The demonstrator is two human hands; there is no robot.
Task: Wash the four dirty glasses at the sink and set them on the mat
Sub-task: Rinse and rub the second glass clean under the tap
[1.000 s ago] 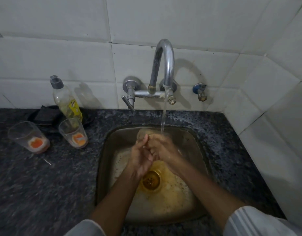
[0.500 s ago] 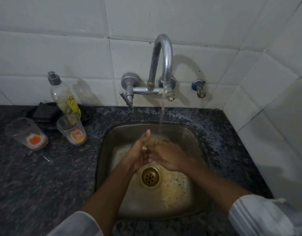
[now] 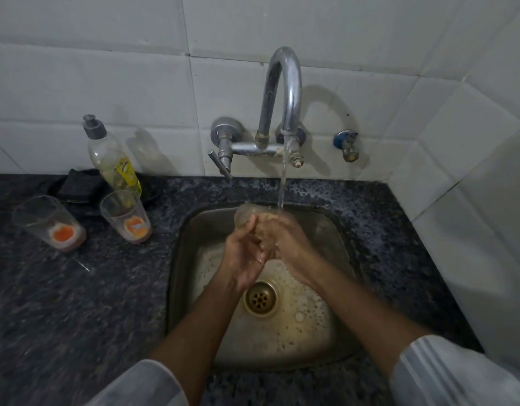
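Note:
A clear glass (image 3: 245, 215) lies tilted between both hands over the steel sink (image 3: 338, 235), under the water running from the tap (image 3: 282, 92). My left hand (image 3: 241, 253) and my right hand (image 3: 285, 238) both grip it; most of the glass is hidden by the fingers. Two dirty glasses with orange residue stand on the dark counter at the left: one (image 3: 49, 222) far left, one (image 3: 127, 216) nearer the sink. No mat is in view.
A dish soap bottle (image 3: 112, 159) stands behind the glasses on a black pad (image 3: 77, 186) by the wall. A small valve (image 3: 348, 143) sits right of the tap. Foamy water lies around the drain (image 3: 260, 298). White tiled walls close the back and right.
The hands have stayed under the stream, shifting slightly on the glass, whose rim now shows at the upper left. The view has tilted down slightly.

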